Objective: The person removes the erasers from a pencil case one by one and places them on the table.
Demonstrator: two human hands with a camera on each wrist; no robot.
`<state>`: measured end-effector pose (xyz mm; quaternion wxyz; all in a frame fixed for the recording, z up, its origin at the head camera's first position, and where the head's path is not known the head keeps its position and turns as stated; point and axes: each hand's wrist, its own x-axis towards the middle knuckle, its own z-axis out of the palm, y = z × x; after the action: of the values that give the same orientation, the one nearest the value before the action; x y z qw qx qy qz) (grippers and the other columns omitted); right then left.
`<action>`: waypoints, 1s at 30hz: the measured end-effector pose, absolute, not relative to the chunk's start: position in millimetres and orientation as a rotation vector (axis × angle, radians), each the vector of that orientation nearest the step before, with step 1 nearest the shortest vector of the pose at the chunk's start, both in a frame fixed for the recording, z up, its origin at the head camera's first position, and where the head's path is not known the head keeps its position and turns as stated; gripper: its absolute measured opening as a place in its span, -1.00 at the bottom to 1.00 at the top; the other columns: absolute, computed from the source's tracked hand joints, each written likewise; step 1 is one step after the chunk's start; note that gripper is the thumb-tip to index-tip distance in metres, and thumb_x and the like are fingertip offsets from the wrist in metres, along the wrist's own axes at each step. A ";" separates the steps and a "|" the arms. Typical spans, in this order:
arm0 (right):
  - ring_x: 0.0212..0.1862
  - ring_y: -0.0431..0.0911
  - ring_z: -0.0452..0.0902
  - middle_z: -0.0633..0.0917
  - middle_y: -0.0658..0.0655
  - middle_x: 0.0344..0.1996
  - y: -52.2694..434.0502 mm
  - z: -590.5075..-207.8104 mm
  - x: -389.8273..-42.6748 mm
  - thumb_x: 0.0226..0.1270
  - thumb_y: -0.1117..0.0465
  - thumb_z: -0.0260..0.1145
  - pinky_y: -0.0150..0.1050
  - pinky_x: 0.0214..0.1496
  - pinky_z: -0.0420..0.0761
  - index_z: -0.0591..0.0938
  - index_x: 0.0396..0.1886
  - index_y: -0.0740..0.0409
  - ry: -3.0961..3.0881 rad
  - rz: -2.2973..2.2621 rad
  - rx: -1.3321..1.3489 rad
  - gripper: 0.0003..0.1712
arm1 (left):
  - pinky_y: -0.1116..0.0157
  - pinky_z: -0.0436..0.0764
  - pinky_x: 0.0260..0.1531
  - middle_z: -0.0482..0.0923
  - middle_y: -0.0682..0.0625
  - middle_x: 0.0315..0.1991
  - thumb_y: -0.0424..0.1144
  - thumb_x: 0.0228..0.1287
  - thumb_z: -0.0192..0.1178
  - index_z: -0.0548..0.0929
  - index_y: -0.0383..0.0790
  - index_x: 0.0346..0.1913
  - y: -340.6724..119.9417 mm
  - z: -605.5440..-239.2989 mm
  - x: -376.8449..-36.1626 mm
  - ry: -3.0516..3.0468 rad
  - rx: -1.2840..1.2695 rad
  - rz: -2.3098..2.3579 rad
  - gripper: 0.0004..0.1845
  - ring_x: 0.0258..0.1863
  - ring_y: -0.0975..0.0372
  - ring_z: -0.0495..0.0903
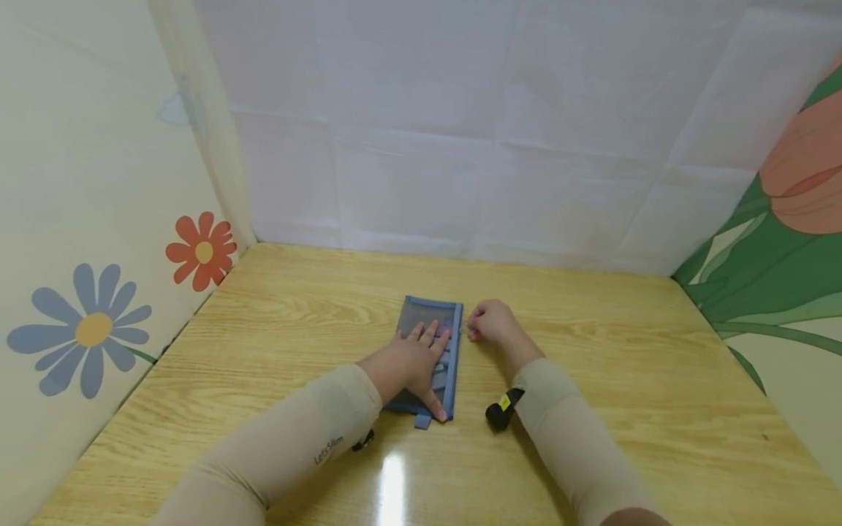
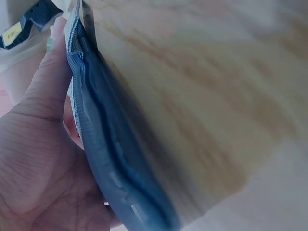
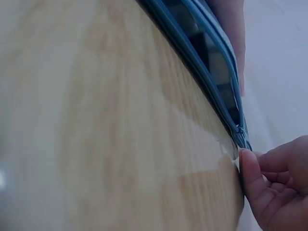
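A blue zip pouch [image 1: 421,310] with a see-through mesh face lies on the table, its zipper edge on the right. Spread over the mesh, my left hand [image 1: 409,361] presses it down with fingers extended. In the left wrist view, the thumb of that hand lies along the pouch's blue edge [image 2: 96,130]. My right hand [image 1: 492,321] is just right of the zipper, pinching the zipper pull between thumb and finger. The right wrist view shows the zipper slider [image 3: 239,129] near these fingertips, and the zipper teeth gaping apart behind it. Darker contents show inside the gap.
The wood-grain table [image 1: 316,307] spreads around the pouch. A white cloth wall [image 1: 421,175] stands at the back, with flower-printed panels at both sides. Black straps with a yellow label [image 1: 505,402] hang at the right wrist. A small blue tab [image 1: 422,421] sticks out from the pouch's near end.
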<state>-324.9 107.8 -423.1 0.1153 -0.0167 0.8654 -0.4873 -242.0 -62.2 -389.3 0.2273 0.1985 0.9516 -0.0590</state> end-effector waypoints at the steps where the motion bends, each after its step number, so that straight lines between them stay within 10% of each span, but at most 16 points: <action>1: -0.62 -0.19 0.51 0.55 0.12 -0.61 107.5 -423.0 -326.9 0.14 0.51 0.14 -0.32 -0.45 0.60 0.53 -0.47 0.43 2.534 -1.439 -0.038 -0.94 | -0.14 -0.11 0.27 -0.47 -0.09 0.44 0.61 -0.75 0.14 -0.36 0.02 0.44 -62.2 -389.2 -242.1 2.621 0.545 -0.162 0.56 0.40 -0.05 -0.34; 30: -0.67 -0.26 0.47 0.59 0.21 -0.42 100.9 -425.7 -360.1 0.00 0.56 0.15 -0.45 -0.55 0.53 0.54 -0.44 0.40 2.608 -1.498 0.293 -0.90 | -0.14 -0.11 0.26 -0.46 -0.11 0.44 0.60 -0.72 0.16 -0.35 0.00 0.44 -63.7 -386.1 -240.0 2.619 0.556 -0.141 0.55 0.39 -0.07 -0.33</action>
<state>-360.1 100.9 -425.7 0.0597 0.0966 0.8615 -0.4949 -240.0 -63.7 -386.1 0.2281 0.2017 0.9511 -0.0513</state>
